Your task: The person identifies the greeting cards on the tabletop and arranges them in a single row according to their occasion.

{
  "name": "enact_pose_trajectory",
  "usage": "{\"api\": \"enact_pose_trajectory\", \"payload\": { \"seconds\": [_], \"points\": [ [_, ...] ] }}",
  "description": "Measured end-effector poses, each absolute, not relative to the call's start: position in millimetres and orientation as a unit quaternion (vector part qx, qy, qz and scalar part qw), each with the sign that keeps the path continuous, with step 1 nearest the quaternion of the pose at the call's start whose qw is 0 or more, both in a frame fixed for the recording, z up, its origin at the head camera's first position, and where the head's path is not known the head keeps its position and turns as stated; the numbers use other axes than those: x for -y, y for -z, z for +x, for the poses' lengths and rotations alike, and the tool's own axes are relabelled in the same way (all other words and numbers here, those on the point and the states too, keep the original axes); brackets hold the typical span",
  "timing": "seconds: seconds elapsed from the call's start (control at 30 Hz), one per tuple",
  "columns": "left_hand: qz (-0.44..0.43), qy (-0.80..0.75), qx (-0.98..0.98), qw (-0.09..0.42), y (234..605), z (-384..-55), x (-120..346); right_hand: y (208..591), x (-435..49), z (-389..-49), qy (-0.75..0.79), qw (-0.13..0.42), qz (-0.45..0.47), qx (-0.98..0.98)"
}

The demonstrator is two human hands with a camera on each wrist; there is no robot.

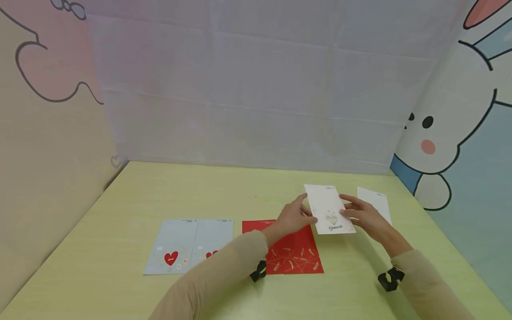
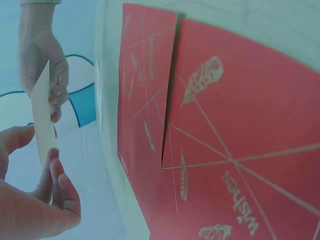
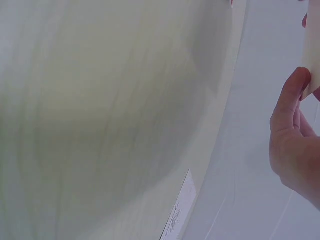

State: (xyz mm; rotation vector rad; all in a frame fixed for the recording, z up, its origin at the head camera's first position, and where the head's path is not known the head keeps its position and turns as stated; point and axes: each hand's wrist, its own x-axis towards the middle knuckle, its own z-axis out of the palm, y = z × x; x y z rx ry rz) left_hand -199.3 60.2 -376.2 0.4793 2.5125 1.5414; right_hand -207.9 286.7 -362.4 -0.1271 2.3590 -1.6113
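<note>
A white card with a gold diamond drawing [image 1: 326, 206] is held up off the table between both hands. My left hand [image 1: 291, 218] pinches its left edge, with the thumb on the near face and fingers behind, as the left wrist view also shows. On the opposite edge, my right hand [image 1: 366, 218] grips the card between thumb and fingers. Beneath the left hand lie red cards with gold feathers [image 1: 300, 255], side by side and partly covered by the left arm. A second white card [image 1: 376, 202] rests flat on the table behind the right hand.
Two pale blue cards with red hearts [image 1: 180, 244] lie side by side on the left of the light wooden table [image 1: 92, 249]. A white sheet [image 1: 256, 89] hangs along the table's back edge. Walls with cartoon drawings [image 1: 436, 133] stand at both sides.
</note>
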Motion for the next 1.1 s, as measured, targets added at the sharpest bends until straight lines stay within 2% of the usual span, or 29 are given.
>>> {"api": "enact_pose_trajectory", "payload": {
  "seconds": [0.33, 0.73, 1.1],
  "points": [
    [0.199, -0.35, -0.915, 0.017, 379.7, -186.7, -70.1, 365.8, -309.8, -196.6, 0.551, 0.171, -0.082, -0.813],
    [0.215, -0.166, -0.961, 0.048, 375.9, -164.8, -86.9, 370.4, -331.1, -178.7, 0.561, 0.206, -0.076, -0.798],
    [0.241, -0.113, -0.962, 0.052, 381.6, -162.0, -94.3, 383.3, -341.6, -167.7, 0.604, 0.235, -0.104, -0.755]
  ]
}}
